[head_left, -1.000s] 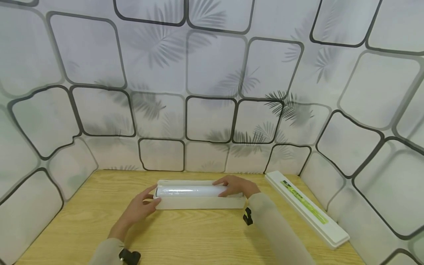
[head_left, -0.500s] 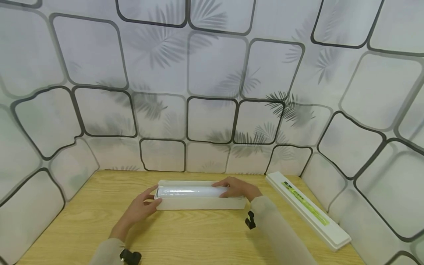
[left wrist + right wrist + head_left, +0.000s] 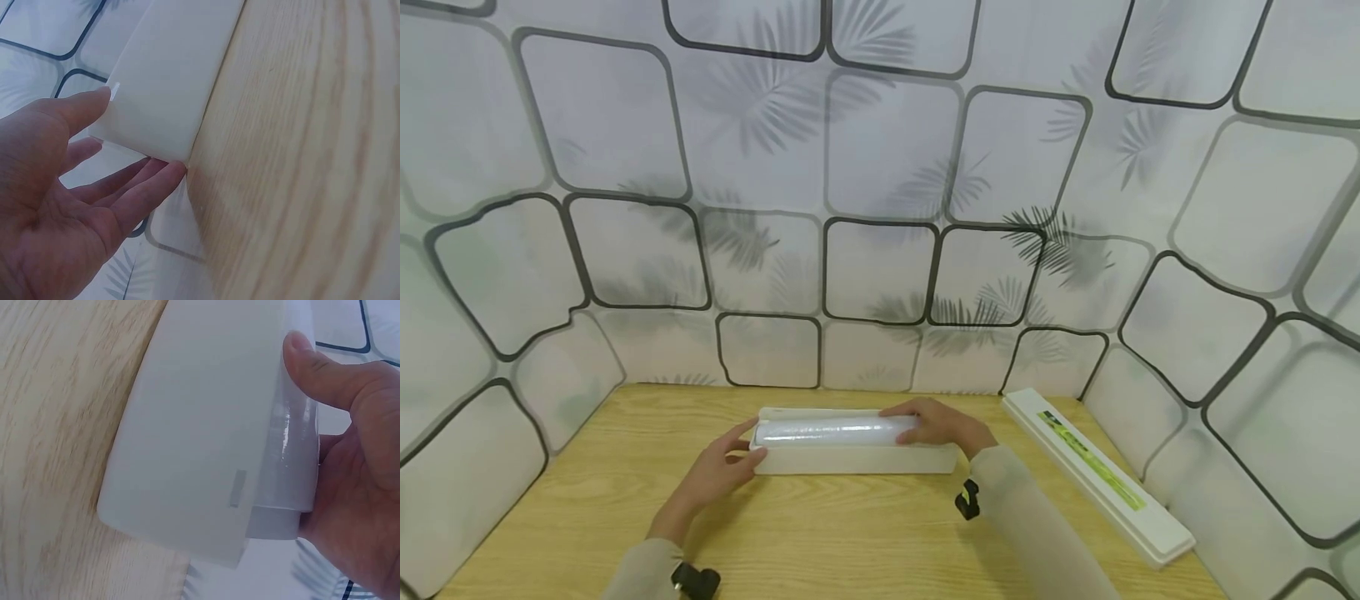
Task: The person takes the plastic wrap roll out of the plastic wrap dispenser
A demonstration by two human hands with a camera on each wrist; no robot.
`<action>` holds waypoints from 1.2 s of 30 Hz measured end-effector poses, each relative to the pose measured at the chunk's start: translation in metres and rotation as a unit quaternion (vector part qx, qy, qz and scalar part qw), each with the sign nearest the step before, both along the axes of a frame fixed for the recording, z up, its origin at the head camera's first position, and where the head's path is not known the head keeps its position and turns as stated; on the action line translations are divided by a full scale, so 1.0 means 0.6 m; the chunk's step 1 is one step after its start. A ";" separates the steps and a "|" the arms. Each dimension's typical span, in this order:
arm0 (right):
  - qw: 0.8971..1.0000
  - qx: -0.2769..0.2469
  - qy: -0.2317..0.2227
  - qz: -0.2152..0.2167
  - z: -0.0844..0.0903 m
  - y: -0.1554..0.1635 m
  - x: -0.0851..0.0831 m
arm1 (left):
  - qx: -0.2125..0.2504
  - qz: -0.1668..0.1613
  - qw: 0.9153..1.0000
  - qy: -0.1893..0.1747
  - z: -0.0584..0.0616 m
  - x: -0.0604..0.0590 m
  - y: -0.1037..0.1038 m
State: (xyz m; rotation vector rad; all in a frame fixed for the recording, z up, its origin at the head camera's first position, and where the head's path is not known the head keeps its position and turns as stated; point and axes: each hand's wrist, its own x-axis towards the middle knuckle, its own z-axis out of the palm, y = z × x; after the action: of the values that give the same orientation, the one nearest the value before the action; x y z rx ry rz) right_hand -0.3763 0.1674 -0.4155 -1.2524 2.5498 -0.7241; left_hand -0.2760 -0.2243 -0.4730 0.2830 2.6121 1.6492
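You have a wooden desk (image 3: pixel 820 533) boxed in by patterned panels (image 3: pixel 880 208) at its back and both sides. Along the desk's right edge, near the back right corner, a long white lid with a green label (image 3: pixel 1093 471) lies at an angle, well apart from your hands; nothing stands between them and what they handle. Close to the back edge, about the middle, sits a long white tray (image 3: pixel 853 458) lying crosswise, and a roll of clear wrap (image 3: pixel 831 432) rests in it lengthwise. Your left hand (image 3: pixel 718 471) is at the tray's left end with its fingers relaxed and nearly straight: in the left wrist view the thumb lies against the top of the end wall and the fingertips (image 3: pixel 164 175) touch its lower corner. Your right hand (image 3: pixel 942 423) is curled round the right end of the roll; the right wrist view shows the thumb (image 3: pixel 319 365) pressed over the film and the palm behind the roll's end, just above the tray's rim.
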 end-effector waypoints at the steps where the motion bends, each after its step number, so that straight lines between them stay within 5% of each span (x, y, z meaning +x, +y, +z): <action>1: 1.000 0.000 0.002 0.000 0.000 0.000 0.000 | -0.001 0.000 1.000 -0.001 0.000 0.000 0.000; 36: 0.999 -0.026 0.016 -0.030 0.005 0.018 0.007 | 0.001 0.004 1.000 -0.010 -0.004 -0.005 -0.001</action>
State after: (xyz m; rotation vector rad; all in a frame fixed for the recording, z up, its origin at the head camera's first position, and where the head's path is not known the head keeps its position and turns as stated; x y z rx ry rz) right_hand -0.3720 0.1781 -0.4122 -1.2163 2.6215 -0.7932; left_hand -0.2792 -0.2252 -0.4756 0.2541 2.6015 1.6482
